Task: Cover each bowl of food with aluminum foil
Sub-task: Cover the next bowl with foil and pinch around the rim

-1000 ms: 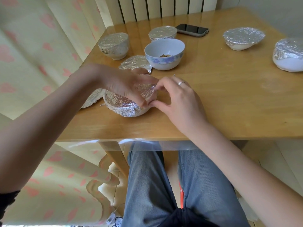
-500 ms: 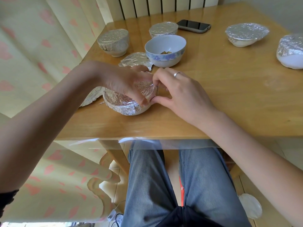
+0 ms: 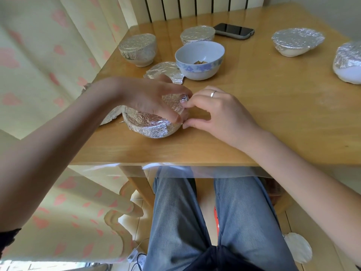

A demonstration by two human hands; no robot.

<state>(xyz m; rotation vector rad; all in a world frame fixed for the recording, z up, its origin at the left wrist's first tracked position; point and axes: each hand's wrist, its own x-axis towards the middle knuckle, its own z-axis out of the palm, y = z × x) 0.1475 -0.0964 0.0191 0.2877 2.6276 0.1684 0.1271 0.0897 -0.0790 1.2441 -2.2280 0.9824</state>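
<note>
A small bowl wrapped in crinkled aluminum foil [image 3: 150, 125] sits near the table's front left edge. My left hand [image 3: 152, 96] lies over its top, fingers curled down around the foil at the right rim. My right hand [image 3: 216, 112], with a ring, pinches the foil edge at the bowl's right side. Behind them an uncovered white bowl with a blue pattern [image 3: 199, 59] holds a few brown food pieces. A loose foil sheet [image 3: 166, 72] lies just left of that bowl.
Foil-covered bowls stand at back left [image 3: 137, 48], back centre [image 3: 197, 34], back right [image 3: 297, 43] and far right [image 3: 348, 61]. A dark phone [image 3: 234, 31] lies at the back. Another foil scrap [image 3: 112, 116] pokes out left of the near bowl. Curtain hangs at the left.
My right hand has shifted its fingertips up along the bowl's right rim, folding the foil there. My left hand stays on top. The view has tilted slightly.
</note>
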